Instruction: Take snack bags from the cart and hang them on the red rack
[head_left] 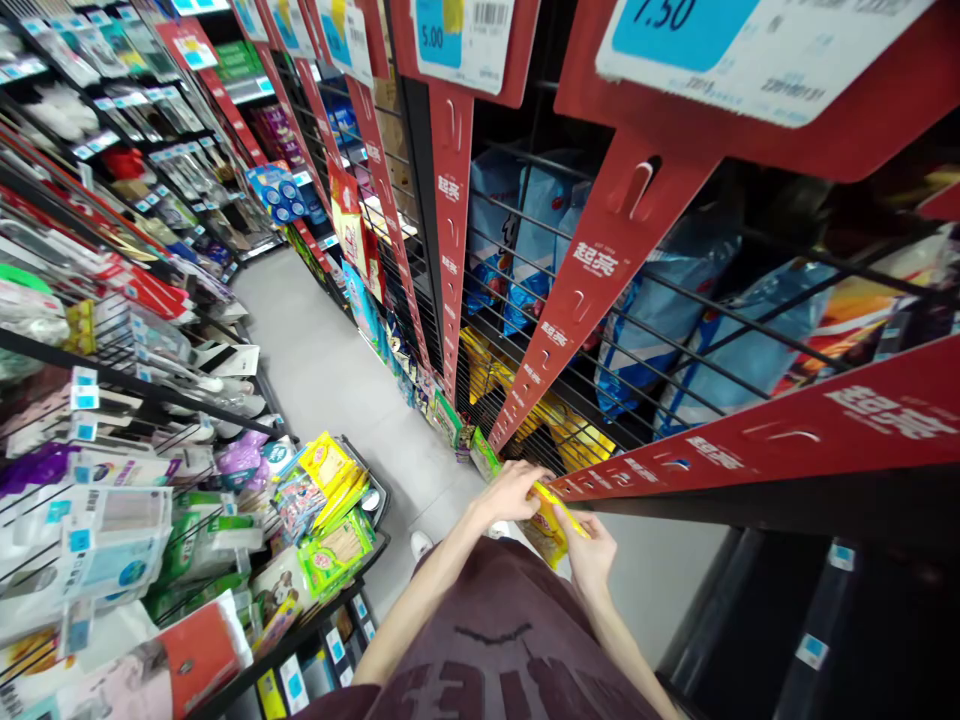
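Note:
I stand in a narrow shop aisle and look down at my hands. Both hold a small yellow snack packet (546, 525) low in front of me, beside the red strip of the right-hand rack (600, 265). My left hand (510, 492) grips the packet's upper left edge. My right hand (591, 550) pinches its lower right side. Behind the wire grid of the rack hang more yellow packets (577, 440) and larger blue bags (525, 240).
The grey floor (330, 360) runs away between two walls of shelves. On the left, hooks and a black shelf (352, 570) carry several small packets that jut into the aisle. Red price strips (450, 230) and price tags (461, 35) stick out overhead on the right.

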